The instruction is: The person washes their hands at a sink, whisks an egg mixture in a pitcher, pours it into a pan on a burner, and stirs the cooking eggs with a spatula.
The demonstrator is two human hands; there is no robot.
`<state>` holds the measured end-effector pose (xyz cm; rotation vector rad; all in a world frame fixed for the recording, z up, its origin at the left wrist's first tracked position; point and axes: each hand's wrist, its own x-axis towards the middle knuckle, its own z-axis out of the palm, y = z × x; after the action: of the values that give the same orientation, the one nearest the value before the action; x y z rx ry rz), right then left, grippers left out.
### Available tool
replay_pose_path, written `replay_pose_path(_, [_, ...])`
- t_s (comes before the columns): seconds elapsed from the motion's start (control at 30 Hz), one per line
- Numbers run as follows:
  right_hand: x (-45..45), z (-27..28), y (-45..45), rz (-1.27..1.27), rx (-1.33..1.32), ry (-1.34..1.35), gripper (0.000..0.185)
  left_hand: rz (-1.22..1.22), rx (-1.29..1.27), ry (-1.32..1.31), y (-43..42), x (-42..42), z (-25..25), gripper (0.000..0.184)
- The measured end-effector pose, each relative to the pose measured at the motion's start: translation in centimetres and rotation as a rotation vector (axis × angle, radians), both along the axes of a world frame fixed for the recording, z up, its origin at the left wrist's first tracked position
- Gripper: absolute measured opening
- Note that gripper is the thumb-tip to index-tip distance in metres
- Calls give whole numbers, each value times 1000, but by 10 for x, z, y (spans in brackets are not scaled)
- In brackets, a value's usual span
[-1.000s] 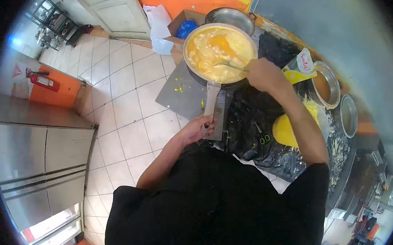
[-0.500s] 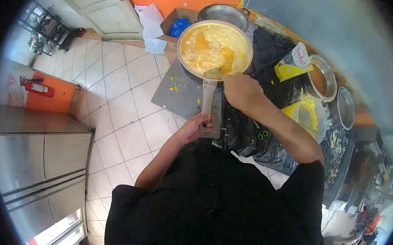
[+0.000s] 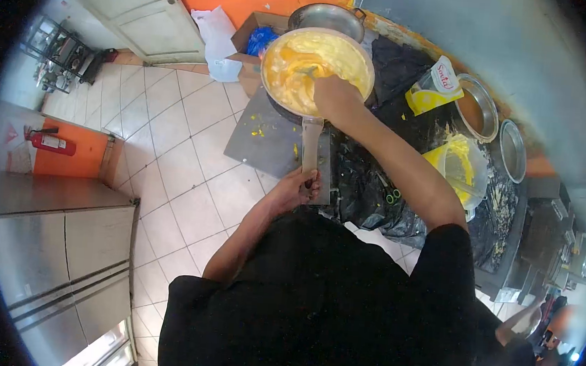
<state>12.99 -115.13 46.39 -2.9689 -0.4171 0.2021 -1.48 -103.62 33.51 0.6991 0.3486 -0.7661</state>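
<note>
My L hand (image 3: 297, 189) is closed round the handle (image 3: 310, 147) of the big pan (image 3: 320, 34), w/ yellow mix (image 3: 295, 57) in it, and the pan is above the gray board (image 3: 259, 133). My R hand (image 3: 339, 99) is curled over the pan; it's got a spoon-like tool (image 3: 309, 71) in the mix, but I can't tell exactly how tight. Scissors (image 3: 390, 193) lie on the black plastic (image 3: 363, 198), near the yellow-smeared tub (image 3: 458, 169).

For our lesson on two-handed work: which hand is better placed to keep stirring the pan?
Probably the right hand: it is over the yellow mixture, while the left hand grips the pan's handle.
</note>
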Motion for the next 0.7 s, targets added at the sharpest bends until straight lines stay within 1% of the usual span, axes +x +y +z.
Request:
replay_pose_path(0.07, [11, -7, -2, -18, 1, -28, 22, -34, -26, -7, 1, 1, -5, 14])
replay_pose_path(0.17, [24, -16, -8, -55, 3, -77, 24, -10, -55, -15, 3, 1, -7, 16])
replay_pose_path(0.23, [32, -22, -14, -78, 3, -105, 25, -54, -48, -12, 4, 3, -4, 9])
replay_pose_path(0.33, [36, -23, -27, -89, 4, -104, 22, -68, -77, -64, 4, 3, -7, 10])
replay_pose_path(0.4, [25, -11, -36, -37, 60, -77, 21, -66, -41, -49, 3, 3, -1, 10])
replay_pose_path(0.43, [21, -10, -41, -41, 61, -79, 21, -59, -5, -34, 3, 4, 1, 10])
replay_pose_path(0.47, [17, -8, -46, 6, 34, -51, 22, -62, -5, -37, 4, 4, 0, 10])
replay_pose_path(0.53, [7, -5, -52, 51, 1, -27, 24, -139, -86, -82, 6, 6, -7, 16])
replay_pose_path(0.57, [-2, -1, -53, 48, -12, -2, 23, -143, -88, -84, 6, 7, -15, 16])
replay_pose_path(0.63, [-15, 7, -58, 40, -25, 20, 22, -155, -116, -150, 7, 10, -29, 24])
replay_pose_path(0.7, [-22, 13, -63, 71, -63, 128, 21, -149, -110, -119, 10, 8, -7, 25])
